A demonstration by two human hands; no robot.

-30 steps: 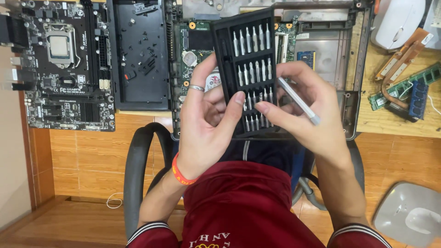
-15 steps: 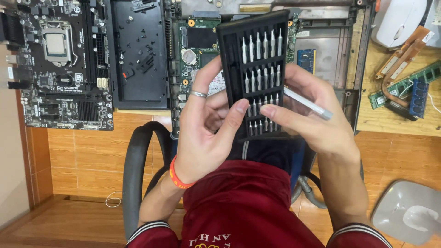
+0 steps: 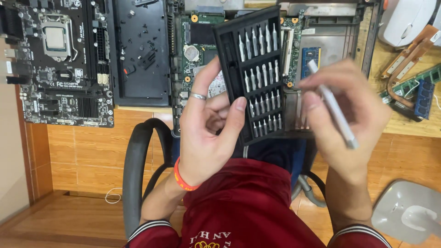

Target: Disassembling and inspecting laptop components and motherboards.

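My left hand (image 3: 206, 133) grips a black tray of screwdriver bits (image 3: 255, 78), thumb pressed on its front face; several silver bits sit in rows in it. A silver ring is on one finger and an orange band on the wrist. My right hand (image 3: 349, 110) is to the right of the tray, apart from it, and holds a slim silver screwdriver handle (image 3: 333, 108) pointing down and right. Behind both hands lies an opened laptop base (image 3: 321, 41) with its green circuit board (image 3: 197, 50) exposed.
A black desktop motherboard (image 3: 59, 59) lies at the left, a black laptop cover panel (image 3: 138, 50) beside it. A white mouse (image 3: 409, 20), a copper heat pipe (image 3: 406, 57) and memory sticks (image 3: 422, 92) sit at the right. A chair armrest (image 3: 138, 170) is below, a grey stand base (image 3: 409, 211) on the floor.
My right hand has pulled away from the bit tray to the right, taking the silver handle with it. The left hand has kept its hold and tilted the tray slightly.
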